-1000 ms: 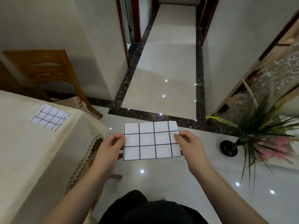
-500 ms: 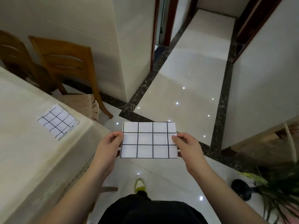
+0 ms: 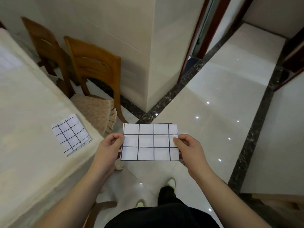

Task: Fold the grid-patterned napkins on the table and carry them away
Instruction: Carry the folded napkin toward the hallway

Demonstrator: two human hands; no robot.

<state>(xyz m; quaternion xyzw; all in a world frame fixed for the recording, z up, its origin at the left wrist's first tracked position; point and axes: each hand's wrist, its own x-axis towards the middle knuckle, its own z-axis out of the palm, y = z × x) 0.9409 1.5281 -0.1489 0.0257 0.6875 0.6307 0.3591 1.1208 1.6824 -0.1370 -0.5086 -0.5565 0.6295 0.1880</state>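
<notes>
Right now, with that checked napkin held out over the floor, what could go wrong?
1. The held napkin is only pinched at its two side edges by the left hand and right hand, so its folded layers might slip open or drop onto the floor.
2. A second folded napkin lies near the table corner and could be left behind.
3. The wooden chair stands close and might catch a foot.

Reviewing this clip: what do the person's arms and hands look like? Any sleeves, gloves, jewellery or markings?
Both forearms are bare up to the bottom edge of the picture, with no sleeves showing. The left hand and right hand wear no gloves, and no rings, watch, bands or markings show on them. Lower down, the person wears dark trousers and pale shoes.
</notes>
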